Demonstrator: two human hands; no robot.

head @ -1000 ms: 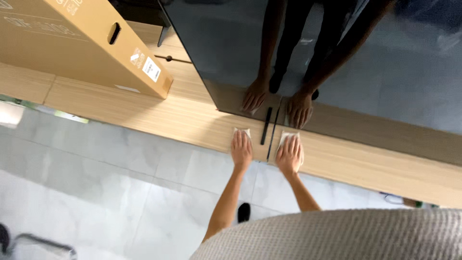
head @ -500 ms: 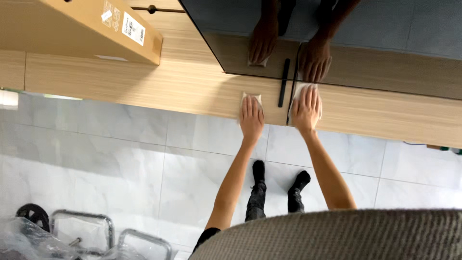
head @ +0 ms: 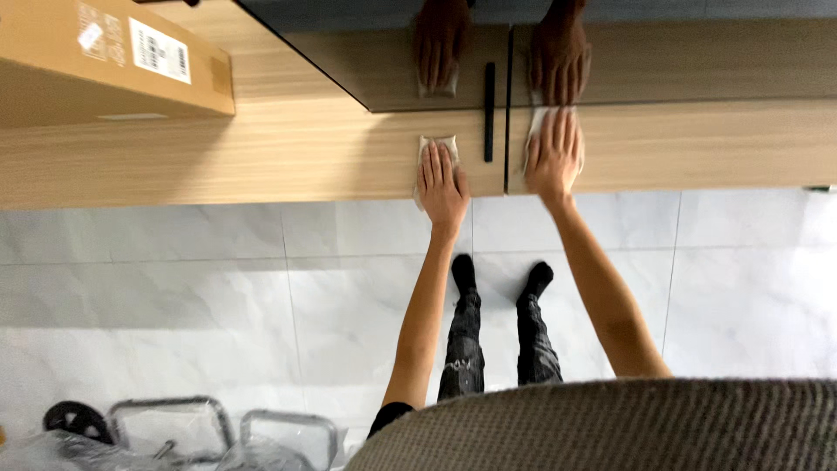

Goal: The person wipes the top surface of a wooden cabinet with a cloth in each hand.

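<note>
Left hand (head: 442,185) is laid flat, fingers extended and together, pressed on a pale cloth (head: 436,144) against the wooden cabinet front (head: 288,161) just left of frame centre; nothing is clamped, the cloth is only pinned under the palm. Right hand (head: 552,157) is likewise spread flat on a second pale cloth (head: 539,118) right of centre, with a black vertical handle (head: 489,112) seen between the two hands. A dark glossy panel (head: 663,52) reflecting both hands is seen along the upper edge, a cardboard box (head: 105,61) at upper left, and white tiled floor (head: 218,288) across the middle.
</note>
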